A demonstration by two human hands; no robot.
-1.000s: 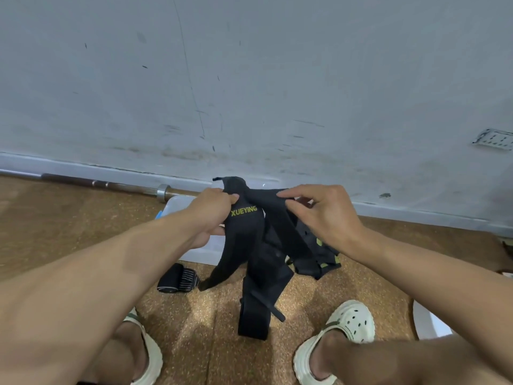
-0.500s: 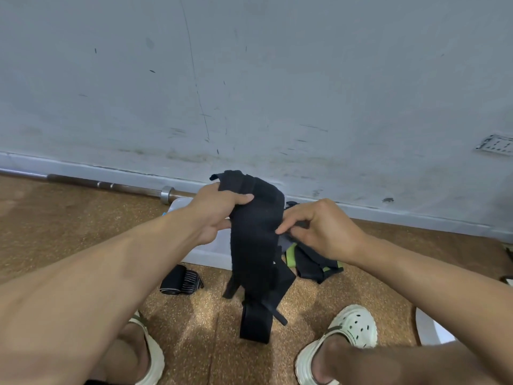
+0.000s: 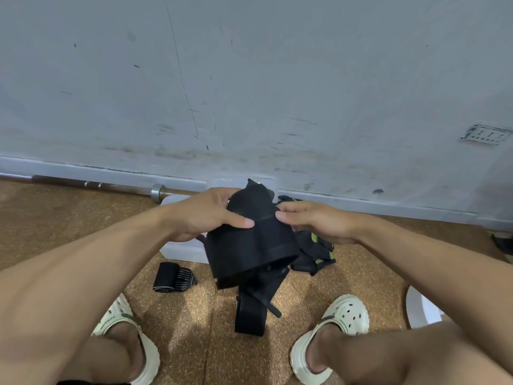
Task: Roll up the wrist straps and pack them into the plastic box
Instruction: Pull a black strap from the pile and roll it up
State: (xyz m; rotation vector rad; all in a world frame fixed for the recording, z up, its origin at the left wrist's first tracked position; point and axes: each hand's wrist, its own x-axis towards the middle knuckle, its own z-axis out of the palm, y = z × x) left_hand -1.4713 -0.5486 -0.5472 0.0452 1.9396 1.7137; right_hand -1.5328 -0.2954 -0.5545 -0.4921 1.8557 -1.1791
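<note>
The strap (image 3: 249, 245) hangs between both hands; left hand (image 3: 205, 215) grips its upper left edge, right hand (image 3: 313, 223) pinches the right; long axis runs downward, tail below; box (image 3: 183, 248) under the left hand.

The wrist strap (image 3: 249, 240) was plain black. The rolled strap (image 3: 173, 277) on the floor was black with thin white stripes. A strap pile (image 3: 316, 251) showed black with lime-green patches. The clogs (image 3: 337, 326) were cream, the floor (image 3: 69, 218) speckled brown, the wall (image 3: 249, 79) scuffed pale grey.
</note>
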